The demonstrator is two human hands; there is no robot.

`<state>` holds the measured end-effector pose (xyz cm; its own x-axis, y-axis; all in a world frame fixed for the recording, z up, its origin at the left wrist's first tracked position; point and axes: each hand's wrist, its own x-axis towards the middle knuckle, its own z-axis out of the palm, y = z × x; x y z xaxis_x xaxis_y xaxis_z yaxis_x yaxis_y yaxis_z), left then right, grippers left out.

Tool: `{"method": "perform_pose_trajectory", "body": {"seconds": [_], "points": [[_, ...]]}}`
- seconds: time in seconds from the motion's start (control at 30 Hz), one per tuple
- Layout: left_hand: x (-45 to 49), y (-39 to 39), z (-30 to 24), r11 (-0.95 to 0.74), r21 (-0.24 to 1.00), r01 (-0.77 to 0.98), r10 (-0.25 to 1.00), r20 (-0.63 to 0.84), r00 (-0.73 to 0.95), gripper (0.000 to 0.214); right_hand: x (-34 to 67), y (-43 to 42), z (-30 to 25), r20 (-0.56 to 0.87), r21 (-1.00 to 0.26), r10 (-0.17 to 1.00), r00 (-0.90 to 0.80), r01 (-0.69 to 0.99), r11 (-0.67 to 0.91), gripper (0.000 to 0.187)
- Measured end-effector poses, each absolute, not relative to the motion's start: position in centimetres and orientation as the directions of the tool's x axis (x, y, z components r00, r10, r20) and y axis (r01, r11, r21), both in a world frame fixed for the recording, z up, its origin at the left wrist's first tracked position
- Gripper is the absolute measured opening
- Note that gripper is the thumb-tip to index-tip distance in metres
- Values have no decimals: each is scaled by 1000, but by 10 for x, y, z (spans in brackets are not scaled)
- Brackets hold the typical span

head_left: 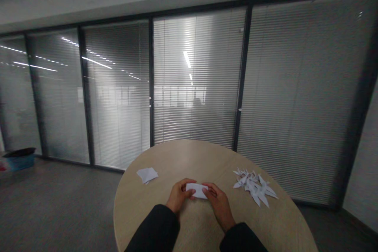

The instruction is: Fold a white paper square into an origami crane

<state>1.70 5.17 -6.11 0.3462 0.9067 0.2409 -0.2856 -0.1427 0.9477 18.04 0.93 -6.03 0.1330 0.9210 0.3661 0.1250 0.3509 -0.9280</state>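
A small white sheet of paper [196, 190], folded into a narrow rectangle, is held level just above or on the table between my two hands. My left hand [178, 195] pinches its left end, with the thumb on the near face. At the other end, my right hand [217, 199] grips the paper the same way, thumb on top and fingers behind. To the right lies a heap of pointed folded-paper pieces [254, 186]. On the left rests a small stack of white paper sheets [147, 175], slightly fanned.
Everything lies on a round wooden table [189, 151]. Beyond its far edge stands a glass partition [195, 71] with blinds and dark frames. A blue bin with a dark lining [20, 160] stands on the grey floor [73, 204] at far left.
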Motion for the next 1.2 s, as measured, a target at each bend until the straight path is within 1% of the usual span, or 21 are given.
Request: {"method": "perform_pose_trajectory", "body": {"seconds": [0.17, 0.4, 0.67, 0.83, 1.03, 1.13, 1.2], "points": [[18, 52, -61, -141, 946, -293, 915, 237, 326, 47, 180, 7, -57, 372, -927, 919, 131, 102, 360, 36], [17, 50, -59, -126, 951, -282, 930, 212, 301, 47, 179, 6, -55, 378, -924, 915, 140, 116, 364, 42], [16, 51, -61, -144, 953, -265, 934, 219, 282, 46, 178, 5, -54, 377, -922, 917, 129, 144, 359, 48], [16, 52, -63, -199, 959, -200, 938, 246, 246, 39, 178, 5, -56, 385, -918, 911, 146, 165, 361, 46], [18, 55, -68, -215, 961, -171, 940, 251, 231, 39, 179, 7, -61, 385, -916, 909, 158, 180, 357, 44], [18, 55, -70, -198, 961, -194, 936, 244, 254, 46, 181, 9, -64, 390, -914, 906, 165, 192, 358, 42], [18, 53, -69, -173, 960, -220, 921, 237, 308, 59, 182, 11, -66, 397, -910, 901, 173, 206, 361, 41]]}}
